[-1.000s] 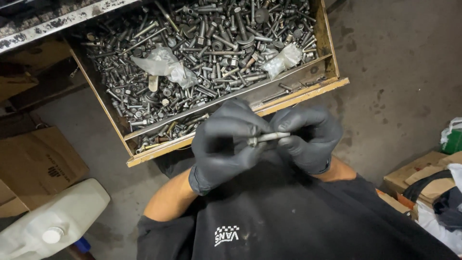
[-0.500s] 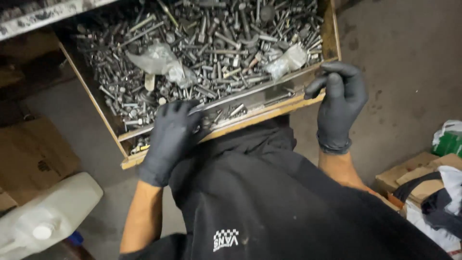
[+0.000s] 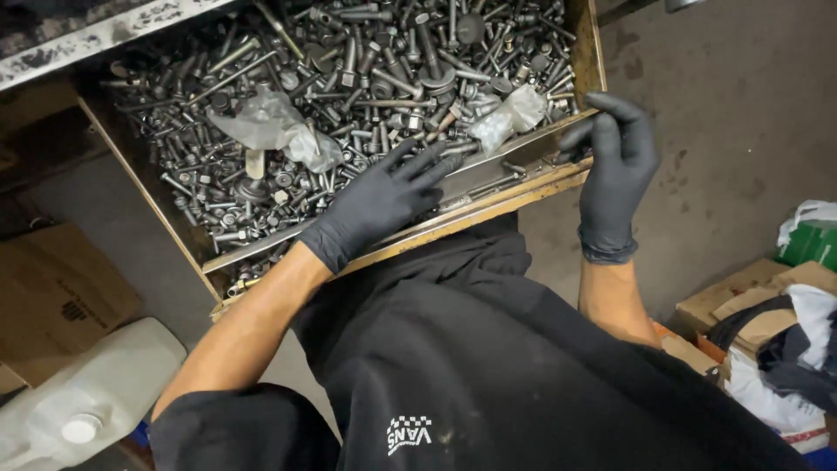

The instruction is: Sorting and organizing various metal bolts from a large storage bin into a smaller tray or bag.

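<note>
both gloved hands (image 3: 384, 196) (image 3: 615, 170) empty over bolt drawer (image 3: 582, 52), far edge cropped

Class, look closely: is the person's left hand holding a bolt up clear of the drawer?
No, the gloved left hand lies spread, fingers open, on the bolts in the drawer.

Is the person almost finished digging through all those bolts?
Hard to tell. Nothing looks sorted out: the wooden drawer is heaped with bolts and two crumpled plastic bags. In hand now: the left hand lies spread on the bolts at the front divider, and the right hand rests at the drawer's front corner. Neither visibly holds a bolt, so the picking remains.
</note>
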